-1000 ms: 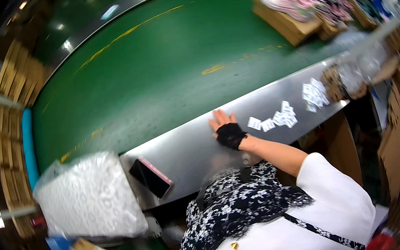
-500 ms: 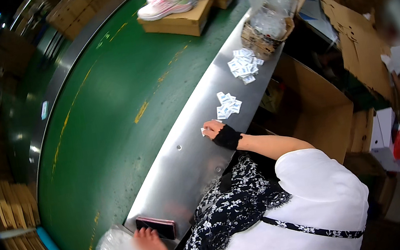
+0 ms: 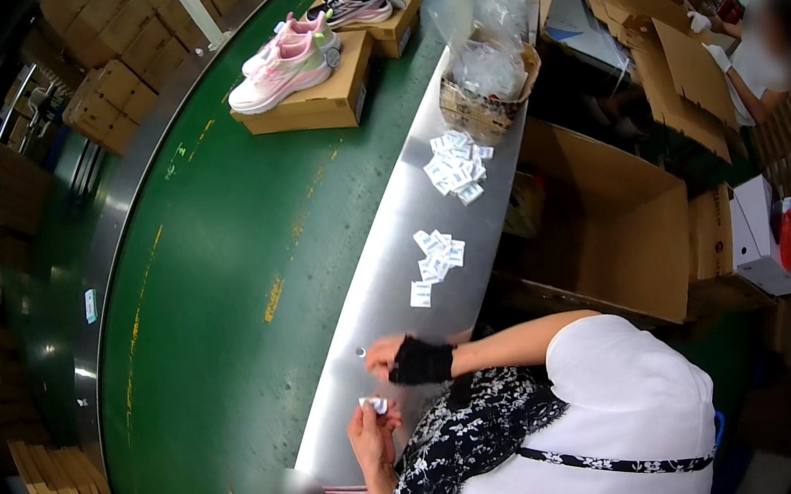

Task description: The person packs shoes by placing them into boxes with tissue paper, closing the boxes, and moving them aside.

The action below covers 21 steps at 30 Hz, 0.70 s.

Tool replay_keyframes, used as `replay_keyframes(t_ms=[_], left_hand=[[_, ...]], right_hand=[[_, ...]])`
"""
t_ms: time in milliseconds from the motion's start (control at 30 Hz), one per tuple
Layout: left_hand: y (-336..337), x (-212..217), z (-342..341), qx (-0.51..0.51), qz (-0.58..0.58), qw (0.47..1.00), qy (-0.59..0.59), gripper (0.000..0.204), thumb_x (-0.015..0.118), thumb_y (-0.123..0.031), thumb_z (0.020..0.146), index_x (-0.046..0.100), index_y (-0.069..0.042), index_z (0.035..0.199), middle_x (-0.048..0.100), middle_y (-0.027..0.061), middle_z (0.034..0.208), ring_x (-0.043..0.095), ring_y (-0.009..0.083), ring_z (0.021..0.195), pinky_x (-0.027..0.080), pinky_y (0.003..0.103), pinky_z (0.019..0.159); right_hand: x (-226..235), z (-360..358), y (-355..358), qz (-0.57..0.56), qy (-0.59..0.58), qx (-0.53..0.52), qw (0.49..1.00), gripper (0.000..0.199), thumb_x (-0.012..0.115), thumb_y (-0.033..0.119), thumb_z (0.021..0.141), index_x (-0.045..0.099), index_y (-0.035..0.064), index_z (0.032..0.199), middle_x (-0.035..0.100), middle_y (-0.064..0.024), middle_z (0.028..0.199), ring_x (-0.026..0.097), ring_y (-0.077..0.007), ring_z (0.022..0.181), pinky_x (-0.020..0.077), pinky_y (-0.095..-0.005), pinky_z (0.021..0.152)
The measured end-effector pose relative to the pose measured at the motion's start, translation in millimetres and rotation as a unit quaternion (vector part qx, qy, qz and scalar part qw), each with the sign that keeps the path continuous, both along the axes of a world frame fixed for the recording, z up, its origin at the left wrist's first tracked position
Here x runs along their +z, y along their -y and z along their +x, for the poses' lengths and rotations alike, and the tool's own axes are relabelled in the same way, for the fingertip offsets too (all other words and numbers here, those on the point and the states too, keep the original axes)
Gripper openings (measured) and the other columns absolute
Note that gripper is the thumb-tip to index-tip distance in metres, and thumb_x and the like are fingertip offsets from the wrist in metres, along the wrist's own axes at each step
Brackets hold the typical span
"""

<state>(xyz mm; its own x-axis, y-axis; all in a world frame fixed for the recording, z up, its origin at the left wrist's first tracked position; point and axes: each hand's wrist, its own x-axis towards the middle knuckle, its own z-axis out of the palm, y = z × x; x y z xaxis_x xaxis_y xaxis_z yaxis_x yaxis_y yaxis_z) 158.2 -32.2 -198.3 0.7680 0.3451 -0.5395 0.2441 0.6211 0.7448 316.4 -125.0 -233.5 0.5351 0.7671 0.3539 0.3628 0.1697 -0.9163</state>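
Observation:
My left hand (image 3: 371,438), over the near part of the steel ledge (image 3: 340,434), has its fingers closed on a small white sachet (image 3: 374,405). Just beyond it is my right hand (image 3: 388,356), with a black lace band on its wrist. Its fingers are loosely bent and apart, and nothing shows in them. Farther along the ledge lies a small cluster of white sachets (image 3: 439,256), with one sachet (image 3: 420,294) at its near edge. A larger heap of sachets (image 3: 457,167) lies beyond that.
Left of the ledge runs a green conveyor belt (image 3: 214,311), carrying pink-white sneakers (image 3: 287,66) on a brown shoebox (image 3: 316,97). A carton of clear plastic (image 3: 485,95) stands at the ledge's far end. A large open carton (image 3: 603,230) sits at right. Another person (image 3: 760,59) is far right.
My right hand has drawn back from the nearer sachets toward my left hand. My left hand has moved up from beside the dark phone-like object and now holds a sachet. The view has shifted.

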Motion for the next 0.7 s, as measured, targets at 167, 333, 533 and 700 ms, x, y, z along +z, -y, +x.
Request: replay_keyframes(t_ms=[167,333,533,700], left_hand=[[-11,-51,-53,0.022,0.112,0.979,-0.169,0.028,0.045,-0.023,0.088,0.049,0.002,0.099,0.060,0.0150,0.081,0.060,0.0203,0.068,0.049,0.029,0.058],[-15,-57,-45,0.182,0.007,0.967,-0.181,0.021,0.044,-0.015,0.085,0.047,0.005,0.090,0.058,0.0147,0.072,0.060,0.0241,0.060,0.048,0.031,0.048],[-9,-33,-31,0.175,0.039,0.960,-0.214,0.029,0.044,-0.021,0.087,0.052,0.005,0.097,0.060,0.0173,0.084,0.062,0.0257,0.072,0.052,0.034,0.055],[-11,-51,-29,0.197,0.021,0.960,-0.198,0.029,0.042,-0.020,0.087,0.052,0.006,0.095,0.060,0.0175,0.080,0.062,0.0256,0.062,0.051,0.032,0.047]], right_hand=[[-25,178,-54,-0.077,0.117,-0.277,0.950,0.027,0.054,0.025,0.078,0.053,0.0019,0.093,0.054,-0.0189,0.092,0.050,-0.0337,0.090,0.0407,-0.0385,0.080],[8,343,-94,-0.205,-0.093,-0.516,0.827,0.064,0.054,0.047,0.074,0.047,-0.0039,0.112,0.051,-0.0259,0.110,0.047,-0.0359,0.106,0.0387,-0.0382,0.088],[-6,399,-142,-0.067,-0.409,-0.446,0.793,0.042,0.064,0.038,0.073,0.054,0.0030,0.094,0.059,-0.0111,0.080,0.058,-0.0195,0.067,0.0421,-0.0298,0.043],[-20,429,-129,-0.042,-0.496,-0.405,0.767,0.038,0.062,0.045,0.073,0.045,0.0122,0.066,0.039,0.0002,0.049,0.035,-0.0128,0.037,0.0303,-0.0266,0.033]])
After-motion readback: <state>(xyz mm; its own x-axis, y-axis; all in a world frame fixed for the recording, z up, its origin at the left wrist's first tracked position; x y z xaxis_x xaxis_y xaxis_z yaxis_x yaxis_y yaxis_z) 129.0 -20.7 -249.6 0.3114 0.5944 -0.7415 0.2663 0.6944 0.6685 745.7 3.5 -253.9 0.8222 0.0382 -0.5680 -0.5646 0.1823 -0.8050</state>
